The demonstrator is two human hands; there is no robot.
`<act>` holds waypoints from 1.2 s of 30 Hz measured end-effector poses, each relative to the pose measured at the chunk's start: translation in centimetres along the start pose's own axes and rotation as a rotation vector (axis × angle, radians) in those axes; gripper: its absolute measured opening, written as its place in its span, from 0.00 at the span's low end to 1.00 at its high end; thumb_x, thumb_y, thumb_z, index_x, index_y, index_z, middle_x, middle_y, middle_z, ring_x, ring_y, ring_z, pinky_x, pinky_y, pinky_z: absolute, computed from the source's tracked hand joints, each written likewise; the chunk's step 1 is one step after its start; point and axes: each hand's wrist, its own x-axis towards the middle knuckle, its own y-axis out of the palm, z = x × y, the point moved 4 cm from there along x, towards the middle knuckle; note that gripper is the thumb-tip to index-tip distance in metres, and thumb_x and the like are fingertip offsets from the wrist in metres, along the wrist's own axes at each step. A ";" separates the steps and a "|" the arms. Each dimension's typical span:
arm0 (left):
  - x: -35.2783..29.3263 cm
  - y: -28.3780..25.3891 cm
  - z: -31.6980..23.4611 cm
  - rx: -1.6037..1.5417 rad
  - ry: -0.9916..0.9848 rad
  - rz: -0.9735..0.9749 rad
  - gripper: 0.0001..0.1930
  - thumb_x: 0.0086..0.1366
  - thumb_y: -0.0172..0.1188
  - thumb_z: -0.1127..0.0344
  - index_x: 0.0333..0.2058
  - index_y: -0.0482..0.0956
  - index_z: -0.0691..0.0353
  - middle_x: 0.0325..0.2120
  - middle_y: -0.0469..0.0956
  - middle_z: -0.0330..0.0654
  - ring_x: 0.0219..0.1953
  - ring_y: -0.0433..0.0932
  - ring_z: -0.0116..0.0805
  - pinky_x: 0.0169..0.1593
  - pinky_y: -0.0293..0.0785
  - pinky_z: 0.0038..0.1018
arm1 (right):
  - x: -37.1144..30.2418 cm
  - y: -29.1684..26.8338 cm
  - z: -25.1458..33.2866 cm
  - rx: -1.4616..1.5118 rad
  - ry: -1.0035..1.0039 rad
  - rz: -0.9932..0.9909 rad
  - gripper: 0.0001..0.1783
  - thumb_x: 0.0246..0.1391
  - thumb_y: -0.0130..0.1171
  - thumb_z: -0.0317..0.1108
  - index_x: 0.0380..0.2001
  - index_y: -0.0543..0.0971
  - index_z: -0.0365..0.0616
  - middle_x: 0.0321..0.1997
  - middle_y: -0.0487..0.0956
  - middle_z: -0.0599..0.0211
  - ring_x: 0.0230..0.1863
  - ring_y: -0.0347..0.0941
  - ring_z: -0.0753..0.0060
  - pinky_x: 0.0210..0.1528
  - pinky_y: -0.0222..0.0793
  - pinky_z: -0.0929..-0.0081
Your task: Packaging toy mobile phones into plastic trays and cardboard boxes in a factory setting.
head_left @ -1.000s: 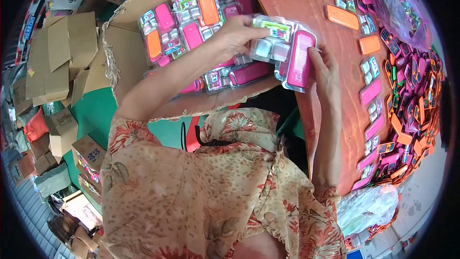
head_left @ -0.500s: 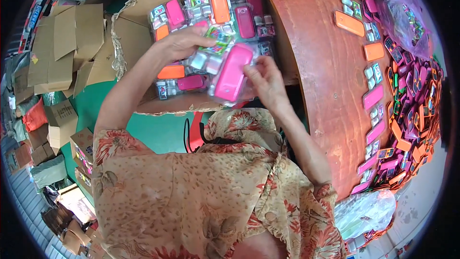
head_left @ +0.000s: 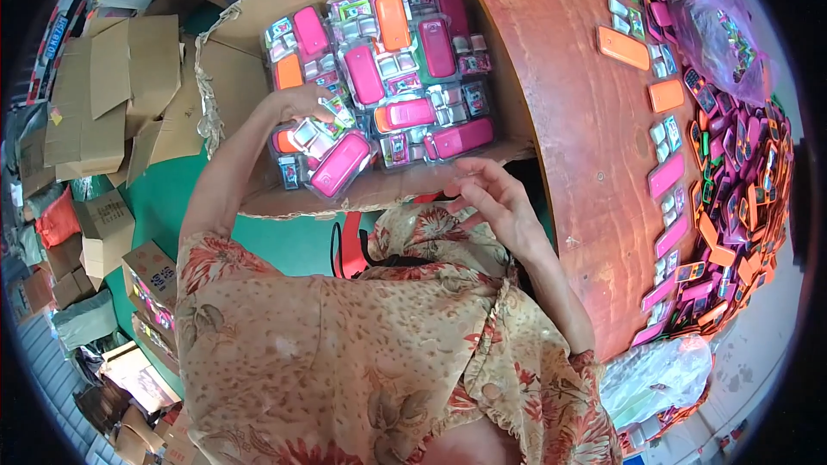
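Pressing glossy pink blister pack (head_left: 332,155) into cardboard box (head_left: 233,77), left hand (head_left: 301,103).

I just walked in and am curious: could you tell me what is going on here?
A person is packing clear blister packs of pink and orange toy phones into a cardboard box. The left hand presses a pink pack into the box's near corner. The right hand hangs open and empty beside the wooden table, which holds loose toy phones.

The left hand (head_left: 303,105) presses a pink blister pack (head_left: 332,159) into the cardboard box (head_left: 226,77); the right hand (head_left: 489,198) hangs empty.
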 end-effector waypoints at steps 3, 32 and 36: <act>1.4 -0.1 -0.7 0.118 0.063 -0.021 0.35 0.40 0.65 0.63 0.50 0.63 0.62 0.44 0.67 0.49 0.45 0.67 0.40 0.44 0.65 0.29 | -0.8 -0.3 0.2 0.007 -0.037 0.033 0.17 0.53 0.47 0.35 0.45 0.64 0.42 0.36 0.73 0.64 0.34 0.71 0.75 0.29 0.69 0.80; -0.7 5.4 -2.2 0.509 0.487 -0.540 0.22 0.42 0.55 0.71 0.40 0.65 0.71 0.37 0.68 0.59 0.42 0.67 0.52 0.45 0.63 0.39 | 3.8 -21.9 10.7 -1.281 -0.531 -1.230 0.16 0.42 0.54 0.38 0.37 0.72 0.47 0.46 0.67 0.62 0.47 0.62 0.57 0.41 0.59 0.54; -0.7 5.6 -1.1 0.442 0.468 -0.655 0.22 0.44 0.51 0.73 0.41 0.65 0.72 0.38 0.67 0.59 0.41 0.67 0.52 0.46 0.62 0.39 | 3.4 -19.9 10.0 -1.305 -0.583 -1.144 0.15 0.42 0.53 0.38 0.36 0.72 0.47 0.47 0.67 0.61 0.46 0.63 0.57 0.39 0.61 0.55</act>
